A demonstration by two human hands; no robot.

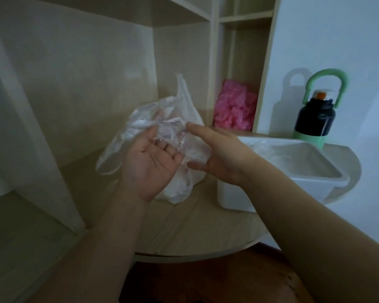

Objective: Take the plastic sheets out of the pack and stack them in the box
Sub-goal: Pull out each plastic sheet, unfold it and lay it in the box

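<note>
Left hand (150,165), palm up, curls its fingers into a crinkled clear sheet (118,147); right hand (219,156), fingers straight, touches the filmy white pack (182,189) on the table (195,232), peak upward; smooth rectangular box (228,200) just right.

Left hand (150,165) palm up, fingers (169,147) curled, right hand (221,156) spread

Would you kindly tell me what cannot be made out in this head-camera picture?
- Head view, pack: contents uncountable; its crumpled clear plastic blurs together.
- Head view, right hand: grip unclear; the pack hides its middle fingers.
- Head view, left hand: blur hides whether it pinches the pack.
- Head view, box: the right forearm covers its near corner; sheets inside too faint to count.
</note>
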